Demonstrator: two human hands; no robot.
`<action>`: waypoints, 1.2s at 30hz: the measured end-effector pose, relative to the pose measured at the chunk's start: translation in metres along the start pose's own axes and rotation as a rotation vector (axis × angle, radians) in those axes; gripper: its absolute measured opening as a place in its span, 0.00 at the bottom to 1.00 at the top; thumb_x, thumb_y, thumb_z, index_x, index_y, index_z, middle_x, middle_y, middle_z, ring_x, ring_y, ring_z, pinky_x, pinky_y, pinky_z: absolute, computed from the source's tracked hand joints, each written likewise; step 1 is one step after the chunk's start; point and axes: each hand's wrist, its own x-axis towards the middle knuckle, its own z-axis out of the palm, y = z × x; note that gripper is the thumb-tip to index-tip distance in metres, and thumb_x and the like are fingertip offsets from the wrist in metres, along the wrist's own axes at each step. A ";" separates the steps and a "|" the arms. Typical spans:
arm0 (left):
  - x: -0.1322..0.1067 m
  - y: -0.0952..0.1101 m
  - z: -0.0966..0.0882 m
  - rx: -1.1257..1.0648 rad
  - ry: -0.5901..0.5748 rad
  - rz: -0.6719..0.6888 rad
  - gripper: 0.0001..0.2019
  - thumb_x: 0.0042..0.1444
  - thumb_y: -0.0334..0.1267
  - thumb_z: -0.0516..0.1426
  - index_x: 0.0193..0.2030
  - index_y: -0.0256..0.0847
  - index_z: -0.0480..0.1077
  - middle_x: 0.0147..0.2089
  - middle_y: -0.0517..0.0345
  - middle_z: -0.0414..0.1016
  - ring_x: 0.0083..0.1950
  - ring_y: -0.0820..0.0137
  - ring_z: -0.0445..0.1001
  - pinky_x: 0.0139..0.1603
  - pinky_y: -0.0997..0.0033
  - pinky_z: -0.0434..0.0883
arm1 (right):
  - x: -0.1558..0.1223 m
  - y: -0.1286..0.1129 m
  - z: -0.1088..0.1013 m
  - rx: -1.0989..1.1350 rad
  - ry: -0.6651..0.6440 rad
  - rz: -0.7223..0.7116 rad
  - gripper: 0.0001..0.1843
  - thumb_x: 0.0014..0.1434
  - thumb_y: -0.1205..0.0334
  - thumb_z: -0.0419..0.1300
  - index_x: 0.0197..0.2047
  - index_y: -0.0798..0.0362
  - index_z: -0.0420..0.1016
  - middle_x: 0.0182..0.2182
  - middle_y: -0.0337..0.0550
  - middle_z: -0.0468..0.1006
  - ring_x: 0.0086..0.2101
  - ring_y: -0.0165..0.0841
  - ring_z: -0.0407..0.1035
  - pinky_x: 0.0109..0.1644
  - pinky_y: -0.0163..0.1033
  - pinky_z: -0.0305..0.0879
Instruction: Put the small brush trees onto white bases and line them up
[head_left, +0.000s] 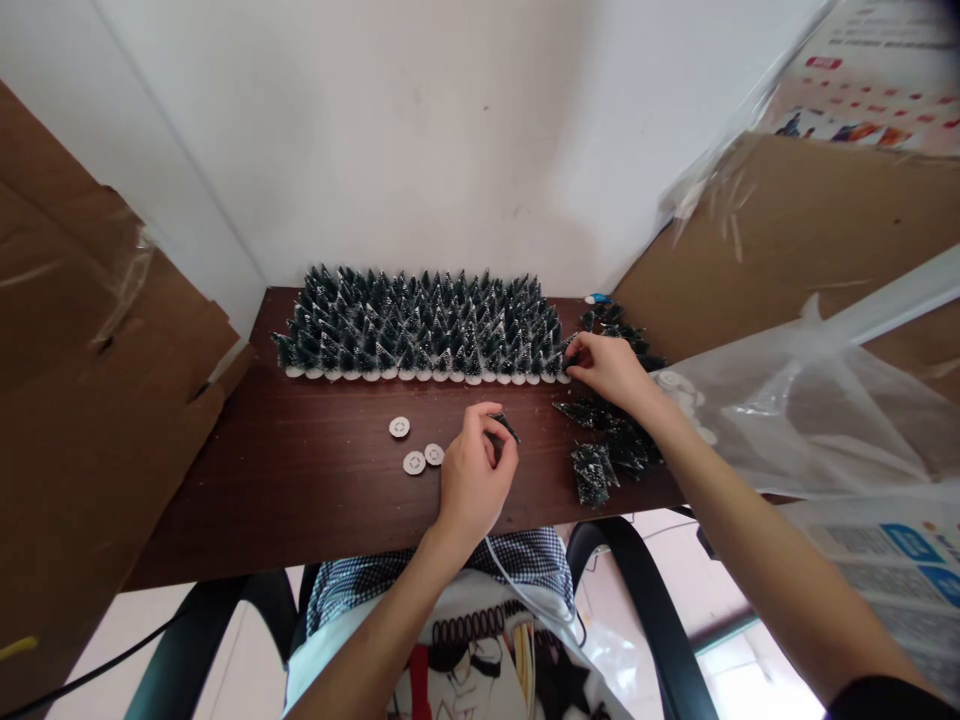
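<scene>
My left hand (474,472) rests on the dark wooden table (300,500), fingers curled round a small dark tree piece (507,425). Three white round bases (415,450) lie just to its left. My right hand (609,368) reaches to the right end of a dense block of miniature frosted green trees (420,328) standing on white bases, its fingers pinched at the last tree there. Below that hand lies a loose pile of trees without bases (607,445).
Cardboard sheets stand at the left (82,380) and right (795,240). A clear plastic bag (817,420) holding white bases lies at the right. A white wall (420,130) backs the table. Black chair arms (645,620) and my lap show below.
</scene>
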 end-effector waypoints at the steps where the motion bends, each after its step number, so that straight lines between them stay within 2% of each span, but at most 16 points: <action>1: 0.000 0.000 0.000 0.000 0.001 0.001 0.16 0.58 0.27 0.55 0.52 0.43 0.61 0.38 0.63 0.76 0.28 0.73 0.65 0.37 0.70 0.64 | 0.000 0.000 0.000 0.008 -0.001 -0.001 0.08 0.52 0.73 0.65 0.36 0.53 0.76 0.28 0.39 0.79 0.31 0.36 0.74 0.37 0.36 0.62; 9: 0.000 0.000 0.000 0.005 0.010 0.014 0.16 0.57 0.27 0.55 0.52 0.43 0.61 0.37 0.64 0.76 0.28 0.73 0.66 0.37 0.71 0.64 | -0.001 0.003 -0.002 0.100 -0.018 0.027 0.13 0.50 0.72 0.68 0.39 0.53 0.74 0.28 0.38 0.79 0.32 0.35 0.75 0.38 0.37 0.66; 13: 0.000 -0.001 0.000 0.003 0.012 0.021 0.16 0.58 0.27 0.55 0.52 0.43 0.62 0.37 0.64 0.76 0.28 0.73 0.66 0.37 0.71 0.64 | -0.002 0.002 -0.008 0.145 -0.032 0.046 0.15 0.49 0.71 0.69 0.40 0.53 0.73 0.31 0.39 0.80 0.31 0.34 0.75 0.38 0.37 0.68; 22: 0.000 -0.001 0.000 0.014 0.007 0.023 0.14 0.58 0.27 0.55 0.50 0.43 0.62 0.36 0.64 0.76 0.28 0.74 0.66 0.36 0.71 0.64 | 0.001 0.002 -0.017 0.135 0.004 0.092 0.20 0.48 0.68 0.70 0.46 0.56 0.75 0.33 0.42 0.79 0.28 0.33 0.73 0.39 0.40 0.70; 27: -0.001 -0.002 0.000 0.016 0.013 0.033 0.13 0.58 0.28 0.55 0.50 0.43 0.63 0.36 0.64 0.76 0.28 0.73 0.66 0.35 0.71 0.64 | 0.002 0.000 -0.018 0.145 0.042 0.076 0.14 0.53 0.68 0.67 0.45 0.57 0.79 0.39 0.47 0.82 0.29 0.33 0.74 0.41 0.42 0.72; 31: -0.001 -0.002 0.000 0.015 0.007 0.033 0.13 0.59 0.28 0.55 0.50 0.43 0.63 0.36 0.64 0.76 0.28 0.74 0.66 0.35 0.71 0.64 | 0.001 -0.003 -0.020 0.130 0.133 0.077 0.09 0.57 0.65 0.63 0.42 0.56 0.81 0.37 0.47 0.84 0.32 0.36 0.77 0.45 0.43 0.72; 36: -0.001 -0.003 0.000 0.019 0.007 0.039 0.12 0.59 0.29 0.54 0.50 0.43 0.64 0.36 0.63 0.76 0.28 0.73 0.66 0.35 0.71 0.64 | 0.005 -0.003 -0.019 0.080 0.171 0.080 0.10 0.59 0.65 0.61 0.41 0.57 0.83 0.35 0.49 0.85 0.35 0.39 0.78 0.48 0.45 0.71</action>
